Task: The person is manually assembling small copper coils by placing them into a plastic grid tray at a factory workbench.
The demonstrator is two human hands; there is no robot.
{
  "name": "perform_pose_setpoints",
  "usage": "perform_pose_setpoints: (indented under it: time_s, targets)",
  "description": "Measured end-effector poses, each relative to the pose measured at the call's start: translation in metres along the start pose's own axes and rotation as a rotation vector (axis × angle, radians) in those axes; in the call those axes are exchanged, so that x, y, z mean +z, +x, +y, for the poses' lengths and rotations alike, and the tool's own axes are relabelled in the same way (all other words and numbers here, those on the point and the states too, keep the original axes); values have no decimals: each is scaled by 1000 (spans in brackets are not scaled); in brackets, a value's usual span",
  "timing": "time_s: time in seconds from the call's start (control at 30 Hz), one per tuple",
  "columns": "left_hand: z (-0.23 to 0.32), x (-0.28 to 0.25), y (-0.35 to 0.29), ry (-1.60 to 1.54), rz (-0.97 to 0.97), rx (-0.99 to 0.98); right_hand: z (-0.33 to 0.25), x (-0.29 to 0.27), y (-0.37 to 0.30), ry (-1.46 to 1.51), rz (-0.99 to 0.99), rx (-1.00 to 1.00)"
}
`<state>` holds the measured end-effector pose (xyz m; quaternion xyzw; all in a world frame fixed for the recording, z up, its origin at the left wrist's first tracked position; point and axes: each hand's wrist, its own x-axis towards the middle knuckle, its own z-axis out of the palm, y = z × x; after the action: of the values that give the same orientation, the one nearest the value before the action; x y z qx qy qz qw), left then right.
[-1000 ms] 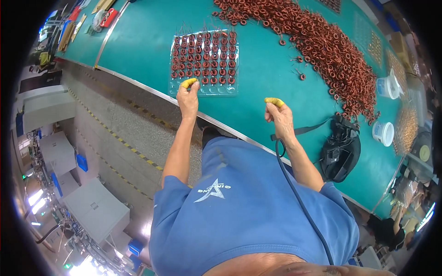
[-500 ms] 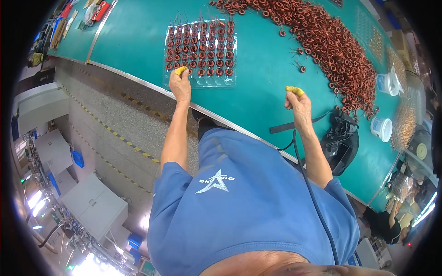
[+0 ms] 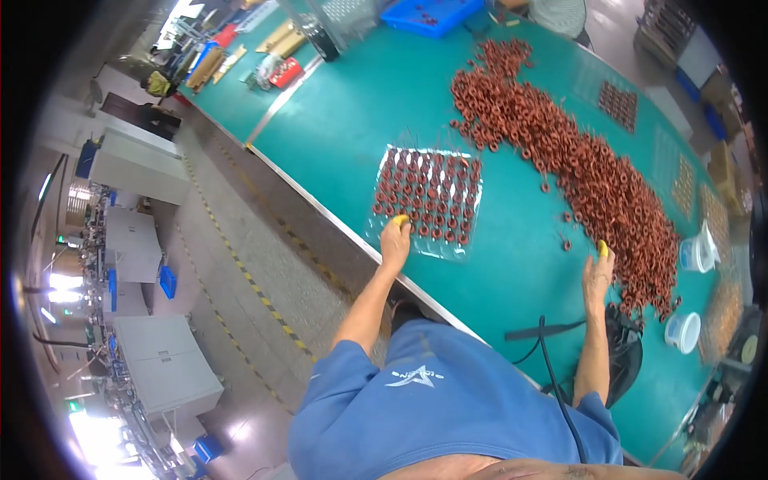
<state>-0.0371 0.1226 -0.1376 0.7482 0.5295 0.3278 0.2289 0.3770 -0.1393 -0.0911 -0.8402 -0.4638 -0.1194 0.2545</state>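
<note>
A clear plastic tray (image 3: 442, 250) lies on the green table, its pockets filled with rows of small copper-red ring coils (image 3: 432, 194). At the tray's near left corner is my left hand (image 3: 395, 245), a yellow cover on one finger. Its fingertips are pinched together over the front row; whatever is between them is hidden. My right hand (image 3: 598, 280), also with a yellow finger cover, reaches to the near edge of a big heap of loose ring coils (image 3: 592, 172). Its index finger and thumb stand apart, and no coil shows in them.
A black bag-like item with a strap (image 3: 628, 352) lies beside my right forearm. White tubs (image 3: 682, 333) stand at the right. Another filled tray (image 3: 618, 106) and a blue bin (image 3: 432, 16) lie farther back. Stray coils (image 3: 566, 245) sit left of my right hand.
The view has shifted, so the table and tray appear lower and farther right. My right hand has moved forward to the heap, its fingers extending. My left hand stays at the tray's near left.
</note>
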Motion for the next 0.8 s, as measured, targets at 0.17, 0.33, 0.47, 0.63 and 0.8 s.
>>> perform_pose_setpoints:
  time_s: [0.17,0.33,0.47,0.63,0.8]
  targets:
    - [16,-23,-17,-12,-55,13,45,28,3,-191,-53,28]
    - [29,-46,-33,-41,-61,26,45,31,9,-249,-205,25]
    - [43,-54,-44,-41,-67,29,60,33,17,-248,-202,-56]
    - [65,-35,-53,-149,-161,-44,80,28,11,-221,-136,-48]
    - [101,-43,-56,-144,-267,-125,29,16,35,31,-207,210]
